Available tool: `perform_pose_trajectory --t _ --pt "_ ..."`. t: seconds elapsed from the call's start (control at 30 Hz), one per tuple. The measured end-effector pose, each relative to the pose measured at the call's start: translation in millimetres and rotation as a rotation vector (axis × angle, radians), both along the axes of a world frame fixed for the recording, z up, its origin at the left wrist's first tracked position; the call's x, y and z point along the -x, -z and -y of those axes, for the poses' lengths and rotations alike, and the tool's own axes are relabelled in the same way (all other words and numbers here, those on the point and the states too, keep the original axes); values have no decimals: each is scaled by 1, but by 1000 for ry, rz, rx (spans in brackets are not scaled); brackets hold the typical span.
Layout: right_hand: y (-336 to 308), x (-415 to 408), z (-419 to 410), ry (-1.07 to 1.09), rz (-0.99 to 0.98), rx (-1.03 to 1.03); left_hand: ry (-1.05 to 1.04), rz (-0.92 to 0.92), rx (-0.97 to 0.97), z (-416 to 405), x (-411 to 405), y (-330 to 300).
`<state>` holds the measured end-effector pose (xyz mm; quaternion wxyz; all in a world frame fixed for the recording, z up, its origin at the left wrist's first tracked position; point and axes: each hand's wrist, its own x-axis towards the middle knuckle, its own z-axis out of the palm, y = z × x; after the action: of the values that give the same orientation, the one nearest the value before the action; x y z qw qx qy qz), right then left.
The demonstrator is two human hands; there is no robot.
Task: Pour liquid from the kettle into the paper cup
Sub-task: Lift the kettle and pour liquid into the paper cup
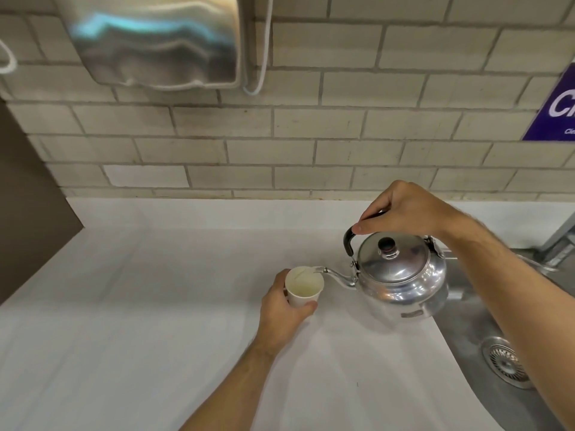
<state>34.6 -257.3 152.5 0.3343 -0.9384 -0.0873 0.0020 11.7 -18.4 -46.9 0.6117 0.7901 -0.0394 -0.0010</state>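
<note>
step: pouring | right hand (401, 211) grips kettle (401, 275) handle | left hand (281, 312) clasps paper cup (303, 289) | tip: tilt slowly, spout over rim

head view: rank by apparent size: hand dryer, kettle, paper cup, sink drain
1. hand dryer, largest, though cropped by the frame edge
2. kettle
3. sink drain and paper cup: look alike, unranked

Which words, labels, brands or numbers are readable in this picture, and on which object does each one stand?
"Cl": large white letters on the purple sign on the brick wall at the right; the picture edge cuts off the rest.
Small white line below it on the same sign: too small to read.
Small plate low on the shiny metal kettle: blurred, unreadable.
White paper cup and steel wall dispenser: no text visible.
</note>
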Motion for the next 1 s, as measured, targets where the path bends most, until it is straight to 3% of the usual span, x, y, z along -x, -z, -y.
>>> perform_pose_trajectory --t 1.0 --pt "-12 1 8 -5 9 133 6 4 2 -1 3 -6"
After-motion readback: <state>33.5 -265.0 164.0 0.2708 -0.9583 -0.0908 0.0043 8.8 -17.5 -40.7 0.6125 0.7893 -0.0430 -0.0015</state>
